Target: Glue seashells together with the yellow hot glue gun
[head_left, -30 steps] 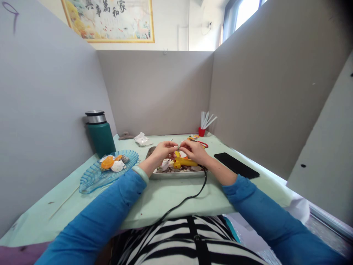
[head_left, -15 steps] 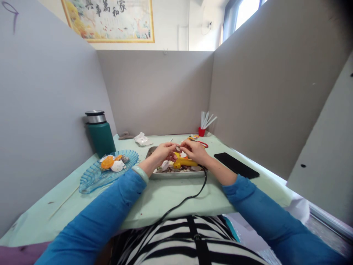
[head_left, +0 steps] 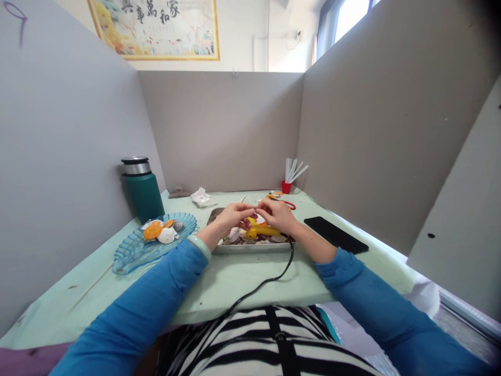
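Observation:
My left hand (head_left: 236, 215) and my right hand (head_left: 276, 214) meet over a metal tray (head_left: 250, 250), fingertips pinched together. Between them is something small that I cannot make out, mostly hidden by the fingers. Below the hands a yellow tool (head_left: 263, 230) with a black cord (head_left: 270, 280) rests across the tray. Shells and small pieces (head_left: 236, 236) lie in the tray around it. The cord runs over the tray's right front corner toward my lap.
On the left are a blue scalloped dish (head_left: 131, 257) holding orange and white discs, and a green bottle (head_left: 144, 196). A black phone-like slab (head_left: 335, 234) lies right. Behind stand a red cup (head_left: 286, 187) of white sticks, red-handled scissors (head_left: 289, 204) and crumpled white packaging (head_left: 201, 197).
The fingertips have shifted slightly, and the small pale piece seen between them before is now mostly hidden. The arms and the tray's contents look unmoved.

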